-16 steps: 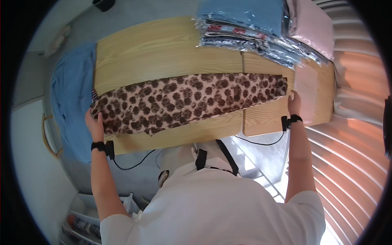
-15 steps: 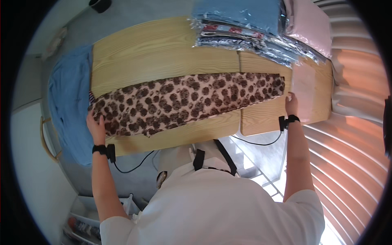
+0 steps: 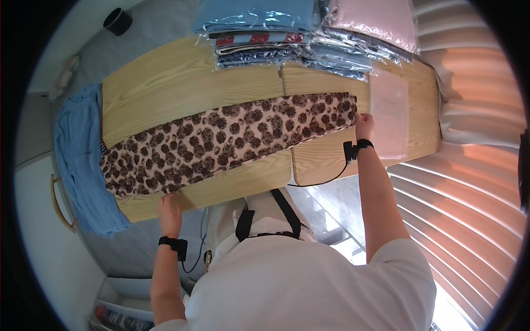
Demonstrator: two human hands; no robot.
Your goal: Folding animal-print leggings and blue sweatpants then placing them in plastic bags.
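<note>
A long folded leopard-print cloth (image 3: 226,135) in brown and pinkish beige lies flat across the wooden table, broad at the left and narrower at the right. My right hand (image 3: 364,127) is at its narrow right end, fingers closed on the corner. At the near edge, left of the middle, my left hand (image 3: 170,212) has its fingertips bunched on the hem; they are slightly blurred. Beyond the cloth's left end, a blue garment (image 3: 83,160) hangs over the table's end. A bit of striped fabric (image 3: 103,148) shows between the two.
Several folded garments in clear bags are stacked at the far side, a blue one (image 3: 254,14) and a pink one (image 3: 375,22) on top. A clear plastic bag (image 3: 389,113) lies flat on the table (image 3: 160,71) at right. Pleated curtains (image 3: 469,193) border the right side. A black bin (image 3: 117,22) stands beyond.
My left hand has moved from the cloth's left end to its near edge, where a small bump has smoothed out. My right hand has come onto the right end. The view has shifted.
</note>
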